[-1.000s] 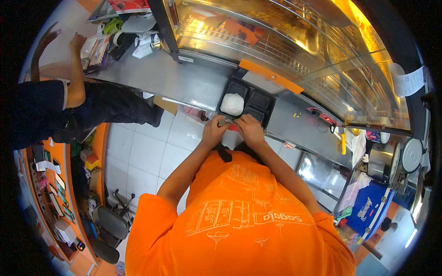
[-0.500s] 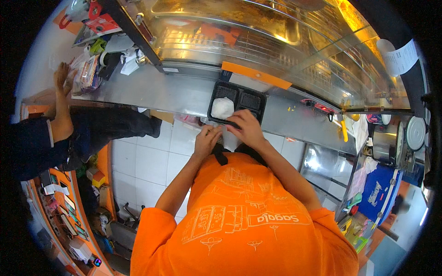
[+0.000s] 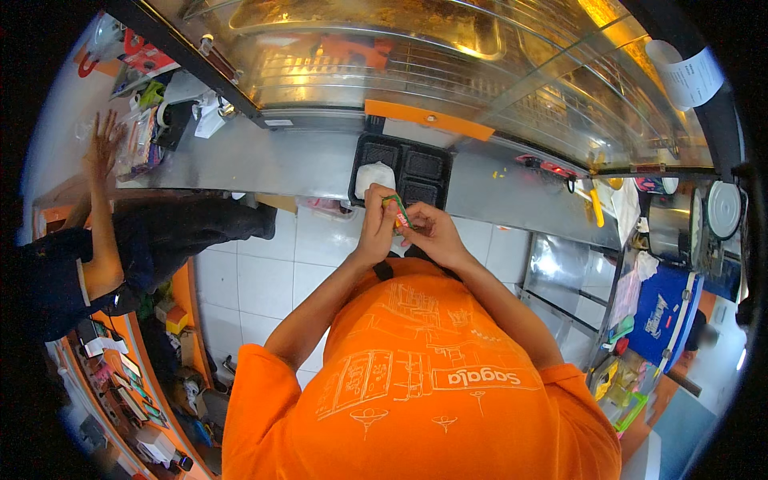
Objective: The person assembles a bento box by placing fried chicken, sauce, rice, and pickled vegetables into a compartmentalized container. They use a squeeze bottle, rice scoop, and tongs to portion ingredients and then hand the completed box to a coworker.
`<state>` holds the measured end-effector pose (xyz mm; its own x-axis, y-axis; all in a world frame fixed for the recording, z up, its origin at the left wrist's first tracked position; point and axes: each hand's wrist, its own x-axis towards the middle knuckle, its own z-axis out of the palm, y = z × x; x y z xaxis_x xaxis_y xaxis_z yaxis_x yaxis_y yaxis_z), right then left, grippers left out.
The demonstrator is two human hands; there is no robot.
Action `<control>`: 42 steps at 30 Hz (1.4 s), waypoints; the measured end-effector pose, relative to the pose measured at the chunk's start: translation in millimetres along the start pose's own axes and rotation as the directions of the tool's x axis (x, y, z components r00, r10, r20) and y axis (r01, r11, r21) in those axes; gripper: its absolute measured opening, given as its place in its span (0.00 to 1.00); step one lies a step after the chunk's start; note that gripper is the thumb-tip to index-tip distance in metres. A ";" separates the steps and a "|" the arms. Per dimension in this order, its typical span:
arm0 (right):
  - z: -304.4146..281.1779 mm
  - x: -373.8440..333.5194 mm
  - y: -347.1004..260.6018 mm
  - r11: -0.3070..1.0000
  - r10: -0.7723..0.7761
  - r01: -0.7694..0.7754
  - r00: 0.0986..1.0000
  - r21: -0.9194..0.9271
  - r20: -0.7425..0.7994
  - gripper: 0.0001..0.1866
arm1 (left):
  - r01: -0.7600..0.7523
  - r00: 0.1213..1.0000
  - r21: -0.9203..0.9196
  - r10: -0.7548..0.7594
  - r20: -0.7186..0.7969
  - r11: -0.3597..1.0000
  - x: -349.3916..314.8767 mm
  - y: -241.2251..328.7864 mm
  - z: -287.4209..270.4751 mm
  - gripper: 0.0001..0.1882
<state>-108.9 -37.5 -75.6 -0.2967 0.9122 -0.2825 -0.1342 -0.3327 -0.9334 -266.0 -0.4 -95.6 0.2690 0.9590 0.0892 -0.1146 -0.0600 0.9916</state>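
Note:
Close together at the counter's front edge, my two hands grip a small red-and-green sachet [image 3: 401, 218]. My left hand [image 3: 374, 227] pinches one side of it, with fingertips near a white mound of rice [image 3: 374, 176]. On the other side, my right hand [image 3: 436, 235] has its fingers closed on the sachet too. Just beyond them lies a black compartment tray [image 3: 422, 165], and the mound fills its left section. The right-hand sections show bare black bottoms. My fingers hide part of the sachet and the tray's near rim.
A glass-fronted warming cabinet [image 3: 320, 72] rises behind the steel counter [image 3: 272, 160]. Another person's hand [image 3: 101, 148] is raised at the left, near bagged items [image 3: 142, 148]. Yellow-handled scissors [image 3: 598, 206] hang at the right, beside a large pot [image 3: 670, 232].
My hands have come together over the near edge of the tray, and the sachet now shows between them. The other person's hand has spread its fingers. The view has shifted slightly.

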 end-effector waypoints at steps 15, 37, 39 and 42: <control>-31.9 -0.4 17.3 0.522 -0.295 0.058 0.948 -0.851 -0.117 0.06 | -0.520 0.842 0.764 0.382 0.381 0.383 -14.3 -59.4 -47.9 0.10; -35.3 12.9 41.3 0.171 -0.327 0.203 0.935 -0.964 0.139 0.10 | -0.498 0.867 0.706 0.314 0.387 0.504 -5.5 -58.9 -54.3 0.08; -38.0 13.3 43.2 0.186 -0.290 0.162 0.951 -0.969 0.103 0.10 | -0.478 0.878 0.716 0.297 0.376 0.509 -4.9 -59.7 -56.5 0.08; -39.8 11.5 41.4 0.214 -0.358 0.261 0.918 -0.941 0.173 0.08 | -0.520 0.854 0.688 0.294 0.429 0.507 -4.2 -61.0 -59.8 0.09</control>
<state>-80.3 -31.3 -126.3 -0.3873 0.9149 0.1134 0.7840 0.3916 -0.4817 -317.4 15.8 -162.0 0.6063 0.6829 0.4075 0.4603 -0.7192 0.5205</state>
